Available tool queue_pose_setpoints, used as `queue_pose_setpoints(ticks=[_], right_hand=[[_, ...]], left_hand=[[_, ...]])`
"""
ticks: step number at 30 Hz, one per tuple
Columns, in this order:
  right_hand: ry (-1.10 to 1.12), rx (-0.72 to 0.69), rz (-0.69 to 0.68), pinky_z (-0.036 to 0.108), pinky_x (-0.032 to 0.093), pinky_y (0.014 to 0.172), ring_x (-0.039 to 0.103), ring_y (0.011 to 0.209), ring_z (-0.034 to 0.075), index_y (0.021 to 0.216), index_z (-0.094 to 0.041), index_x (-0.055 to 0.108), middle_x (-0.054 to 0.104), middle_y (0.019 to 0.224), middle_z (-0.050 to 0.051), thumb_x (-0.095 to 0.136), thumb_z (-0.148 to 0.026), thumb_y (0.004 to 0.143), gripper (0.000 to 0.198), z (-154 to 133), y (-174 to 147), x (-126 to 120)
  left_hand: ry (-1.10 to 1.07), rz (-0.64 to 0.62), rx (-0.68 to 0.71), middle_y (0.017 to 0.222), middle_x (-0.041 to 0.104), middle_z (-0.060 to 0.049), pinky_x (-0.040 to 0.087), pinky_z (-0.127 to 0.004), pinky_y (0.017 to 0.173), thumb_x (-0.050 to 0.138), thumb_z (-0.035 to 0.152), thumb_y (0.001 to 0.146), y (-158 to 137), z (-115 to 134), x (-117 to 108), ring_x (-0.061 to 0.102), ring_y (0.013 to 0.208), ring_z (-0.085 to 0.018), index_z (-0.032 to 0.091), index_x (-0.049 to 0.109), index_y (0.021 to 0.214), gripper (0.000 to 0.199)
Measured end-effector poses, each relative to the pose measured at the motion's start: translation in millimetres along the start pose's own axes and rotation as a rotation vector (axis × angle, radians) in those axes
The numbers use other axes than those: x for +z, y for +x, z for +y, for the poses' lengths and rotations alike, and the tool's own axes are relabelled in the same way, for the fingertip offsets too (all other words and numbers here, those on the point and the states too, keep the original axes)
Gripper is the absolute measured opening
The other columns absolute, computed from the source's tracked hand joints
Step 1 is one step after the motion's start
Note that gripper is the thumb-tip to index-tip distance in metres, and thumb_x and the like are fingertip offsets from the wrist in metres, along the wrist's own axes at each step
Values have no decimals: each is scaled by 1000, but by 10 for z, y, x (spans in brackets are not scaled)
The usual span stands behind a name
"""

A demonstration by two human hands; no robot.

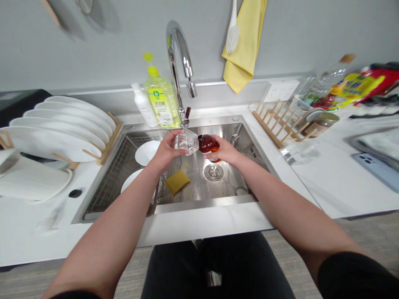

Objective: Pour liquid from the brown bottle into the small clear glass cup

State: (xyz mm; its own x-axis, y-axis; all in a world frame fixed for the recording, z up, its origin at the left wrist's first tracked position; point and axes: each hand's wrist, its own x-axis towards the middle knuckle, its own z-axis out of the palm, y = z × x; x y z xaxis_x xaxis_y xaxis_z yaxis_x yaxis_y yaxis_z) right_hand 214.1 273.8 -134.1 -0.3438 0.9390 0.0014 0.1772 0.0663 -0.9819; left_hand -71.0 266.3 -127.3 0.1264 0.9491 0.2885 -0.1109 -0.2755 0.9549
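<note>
Over the sink (199, 204), my left hand (168, 151) is closed around a clear faceted glass (186, 142), tilted toward the right. My right hand (225, 150) grips a small brown bottle (208, 144) with reddish liquid and a pale label, tipped so its neck points left at the glass. The bottle's mouth is close to the glass rim; whether they touch I cannot tell. Beneath them lie a yellow sponge (177, 182) and the round drain (213, 172). White bowls (147, 152) sit in a wire basket (124, 151) at the sink's left side.
The chrome faucet (175, 62) arches behind my hands, beside a dish soap bottle (160, 97) and a white bottle (145, 106). Plates (52, 137) stand in a rack at left. At right are a wooden rack (274, 124), a jar (321, 124) and a phone (378, 170).
</note>
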Motion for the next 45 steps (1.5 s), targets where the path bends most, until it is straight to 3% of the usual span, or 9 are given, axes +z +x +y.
queue_pose_setpoints(ticks=[13,22,32,45], right_hand=[[-67,-4,-1,52,75,90,81,114,36,141,-28,72,85,129,10,107,-30,63,86,34,11,-16],[-108,-4,2,56,76,92,80,117,40,141,-29,74,85,129,10,106,-30,63,84,-15,-18,-23],[-142,-6,2,58,75,94,80,119,41,137,-28,75,85,132,11,106,-30,61,82,2,-7,-28],[-167,13,5,60,76,90,81,115,41,132,-30,78,86,125,9,106,-29,61,76,13,-7,-36]], left_hand=[[20,17,-65,129,82,-7,62,-51,108,110,23,48,-8,4,-40,76,112,-30,23,77,137,94],[4,20,-53,131,81,-6,59,-54,116,109,21,49,-1,-8,-39,76,119,-31,25,78,134,90],[-5,10,-47,131,80,-7,62,-56,113,108,20,50,-3,-5,-29,76,120,-33,26,79,132,88],[40,15,-31,130,78,-6,59,-49,114,108,19,51,-3,-5,-60,73,124,-31,28,73,138,94]])
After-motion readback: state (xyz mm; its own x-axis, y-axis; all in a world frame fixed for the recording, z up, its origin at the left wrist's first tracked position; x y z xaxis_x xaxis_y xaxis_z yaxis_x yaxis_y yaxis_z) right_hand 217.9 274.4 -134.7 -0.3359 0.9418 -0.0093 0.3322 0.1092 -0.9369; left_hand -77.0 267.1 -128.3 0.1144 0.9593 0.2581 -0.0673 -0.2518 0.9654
